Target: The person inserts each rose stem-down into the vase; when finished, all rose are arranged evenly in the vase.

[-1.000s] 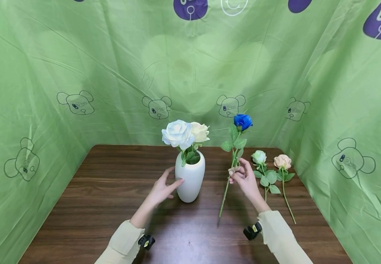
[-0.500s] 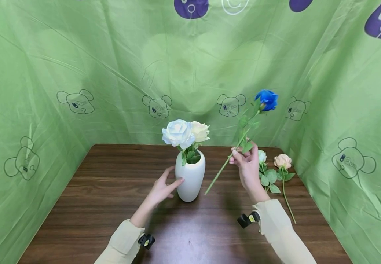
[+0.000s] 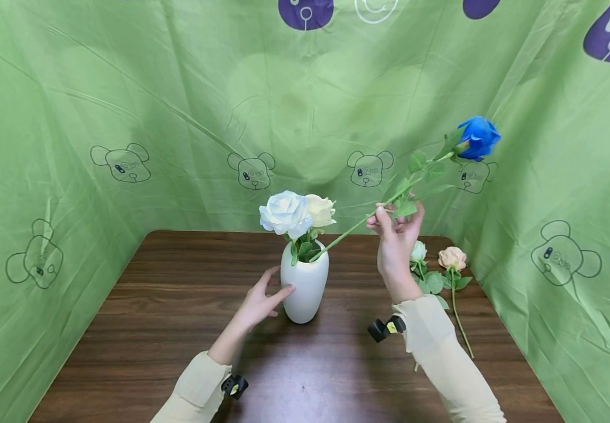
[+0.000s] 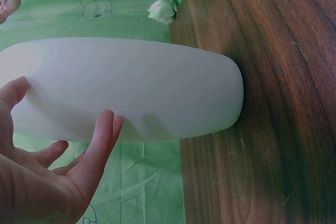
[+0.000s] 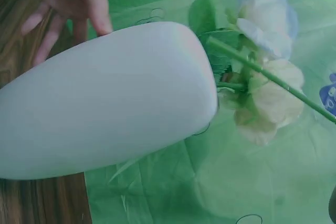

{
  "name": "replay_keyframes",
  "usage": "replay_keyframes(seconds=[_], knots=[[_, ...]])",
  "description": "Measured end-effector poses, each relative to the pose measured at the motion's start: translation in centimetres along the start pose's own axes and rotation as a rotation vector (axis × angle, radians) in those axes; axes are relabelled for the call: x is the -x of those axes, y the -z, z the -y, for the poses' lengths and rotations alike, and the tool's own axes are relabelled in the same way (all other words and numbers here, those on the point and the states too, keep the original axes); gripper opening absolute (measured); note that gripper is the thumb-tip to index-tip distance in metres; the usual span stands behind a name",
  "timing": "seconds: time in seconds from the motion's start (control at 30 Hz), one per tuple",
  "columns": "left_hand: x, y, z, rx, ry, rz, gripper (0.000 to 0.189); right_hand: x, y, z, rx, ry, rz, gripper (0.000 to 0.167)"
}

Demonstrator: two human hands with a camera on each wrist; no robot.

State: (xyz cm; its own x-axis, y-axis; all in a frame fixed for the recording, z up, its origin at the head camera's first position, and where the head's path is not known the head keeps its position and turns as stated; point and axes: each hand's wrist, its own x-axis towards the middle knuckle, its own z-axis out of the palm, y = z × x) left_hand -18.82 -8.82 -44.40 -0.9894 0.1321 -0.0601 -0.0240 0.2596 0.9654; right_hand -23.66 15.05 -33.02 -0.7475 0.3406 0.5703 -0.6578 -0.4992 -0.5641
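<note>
A white vase stands upright on the table, holding a pale blue-white rose and a cream rose. My left hand rests against its left side with thumb and fingers spread; in the left wrist view, fingertips touch the vase wall. Right of the vase and above the table, my right hand pinches the stem of a blue rose. That flower slants, bloom up and right, its lower stem end overlapping the vase mouth. From the right wrist, the stem shows just beyond the rim, across the other flowers.
At the right of the brown wooden table lie a pale green rose and a peach rose, the former partly hidden behind my right arm. Green printed cloth hangs around the back and sides.
My right hand has risen, tilting the blue rose so its bloom swung up and right while its stem end came left to the vase mouth. The left hand and vase stay put.
</note>
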Motion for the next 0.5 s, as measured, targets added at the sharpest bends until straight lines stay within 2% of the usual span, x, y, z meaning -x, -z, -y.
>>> replay_keyframes(seconds=[0.13, 0.37, 0.5], knots=[[0.0, 0.0, 0.0, 0.001, 0.001, 0.001, 0.068, 0.4, -0.7, -0.5, 0.144, 0.065, 0.082, 0.050], [0.0, 0.0, 0.0, 0.001, 0.002, 0.004, 0.069, 2.3, -2.8, -0.3, 0.348, 0.133, 0.333, 0.046], [0.0, 0.0, 0.0, 0.000, 0.004, 0.005, 0.069, 3.5, -3.4, -0.4, 0.455, 0.179, 0.436, 0.041]])
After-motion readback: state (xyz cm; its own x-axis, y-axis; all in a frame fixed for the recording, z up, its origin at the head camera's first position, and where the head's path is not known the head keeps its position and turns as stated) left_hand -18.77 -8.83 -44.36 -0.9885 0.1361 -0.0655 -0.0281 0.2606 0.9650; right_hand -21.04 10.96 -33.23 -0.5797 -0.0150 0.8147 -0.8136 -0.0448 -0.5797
